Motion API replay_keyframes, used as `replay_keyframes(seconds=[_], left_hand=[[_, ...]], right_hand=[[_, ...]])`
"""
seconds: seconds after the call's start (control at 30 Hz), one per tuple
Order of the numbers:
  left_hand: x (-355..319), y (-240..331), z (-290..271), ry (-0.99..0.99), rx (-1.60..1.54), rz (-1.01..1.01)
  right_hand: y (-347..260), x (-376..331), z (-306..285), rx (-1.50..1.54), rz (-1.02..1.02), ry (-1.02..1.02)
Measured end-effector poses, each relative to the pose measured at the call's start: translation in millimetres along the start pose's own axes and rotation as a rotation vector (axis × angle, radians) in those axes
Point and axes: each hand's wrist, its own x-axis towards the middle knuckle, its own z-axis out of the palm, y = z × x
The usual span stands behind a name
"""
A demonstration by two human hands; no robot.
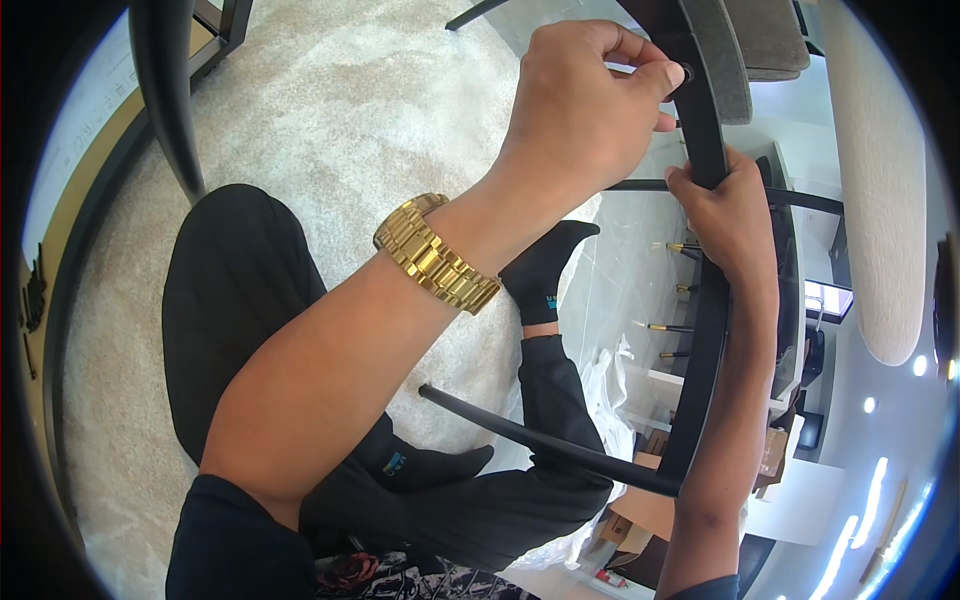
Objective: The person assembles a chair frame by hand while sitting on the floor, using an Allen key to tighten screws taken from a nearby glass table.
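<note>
A black furniture frame point(704, 375) stands on my right, its flat curved bar running from the top down to near my knee. Thumb and fingers of my left hand point(590, 95) pinch a small round black fastener point(687, 73) against the upper part of this bar; its shank is hidden. Lower on the same bar, my right hand point(728, 215) is wrapped around the frame from the far side. A round black leg point(530, 437) juts from the bar's bottom end over the carpet. Beside the top of the bar is a grey padded piece point(722, 60). A gold watch point(435, 255) circles my left wrist.
Pale carpet point(330, 90) lies under my crossed legs point(240, 310). Another black leg point(165, 95) and a black curved rim point(62, 330) stand to the left. Crumpled white plastic point(610, 390) and cardboard boxes point(645, 500) lie beyond the frame. A long cream upholstered piece point(880, 190) is far right.
</note>
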Motion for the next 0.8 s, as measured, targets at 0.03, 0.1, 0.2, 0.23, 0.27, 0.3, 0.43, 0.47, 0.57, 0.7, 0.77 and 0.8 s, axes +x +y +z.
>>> replay_keyframes(seconds=[0.03,0.1,0.2,0.23,0.27,0.3,0.43,0.47,0.57,0.7,0.77,0.8], left_hand=[[-1.9,0.1,1.0,0.016,-0.025,-0.009],[-1.0,-1.3,2.4,0.050,0.030,0.025],[-1.3,3.8,-2.9,0.075,0.233,0.106],[-5.6,7.4,-3.6,0.060,0.268,0.107],[-9.8,11.5,-3.6,0.052,0.305,0.108],[-12.0,12.6,-1.9,0.033,0.316,0.122],[-10.7,13.7,6.3,0.000,0.554,0.250],[-8.8,15.4,8.4,0.010,0.573,0.263],[-6.3,22.0,12.4,0.023,0.623,0.269],[1.3,32.5,13.9,-0.002,0.710,0.296],[3.9,30.5,13.6,-0.015,0.749,0.362],[4.7,27.5,13.4,0.000,0.752,0.420]], right_hand=[[2.4,-0.7,0.8,0.011,-0.020,0.008],[4.0,0.0,-0.3,0.022,-0.055,0.021],[2.4,-0.5,-0.5,0.032,-0.086,0.029],[2.4,-1.0,-1.0,0.034,-0.087,0.035],[0.3,-1.3,-0.9,0.036,-0.094,0.038],[-5.4,-2.8,-4.0,0.033,-0.055,0.008],[-5.0,-4.3,-4.1,0.062,-0.033,-0.004],[-4.3,-4.4,-4.2,0.067,-0.039,-0.003],[-4.7,-5.6,-6.0,0.049,-0.061,0.004],[-3.5,-4.4,-7.1,0.074,-0.085,-0.002],[0.0,-2.1,-5.0,0.091,-0.093,-0.013],[1.7,-1.5,-4.1,0.089,-0.092,-0.008]])
